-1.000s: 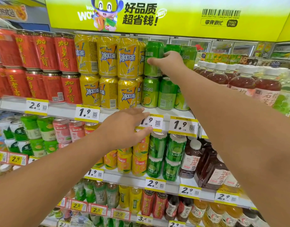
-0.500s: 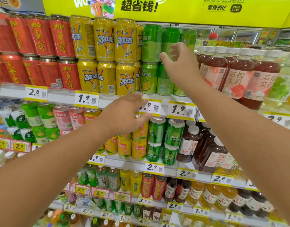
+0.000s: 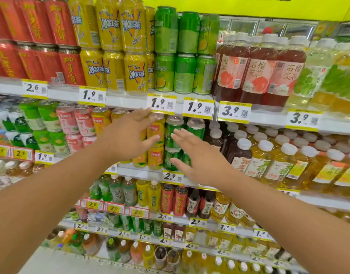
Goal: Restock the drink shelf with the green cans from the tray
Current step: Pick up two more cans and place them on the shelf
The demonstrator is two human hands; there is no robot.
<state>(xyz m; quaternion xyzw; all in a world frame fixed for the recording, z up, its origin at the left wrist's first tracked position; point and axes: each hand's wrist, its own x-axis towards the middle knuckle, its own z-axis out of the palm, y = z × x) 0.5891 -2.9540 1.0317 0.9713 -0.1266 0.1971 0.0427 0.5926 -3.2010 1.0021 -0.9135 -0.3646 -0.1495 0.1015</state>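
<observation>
Two bare forearms, no sleeves in view up to the frame edge. Left hand (image 3: 128,138) and right hand (image 3: 198,155) ungloved, no rings on the visible fingers. No watch or band on either wrist.

The top shelf (image 3: 130,99) carries green cans (image 3: 185,52), yellow cans (image 3: 115,56) left of them, bottles (image 3: 259,72) right.
</observation>
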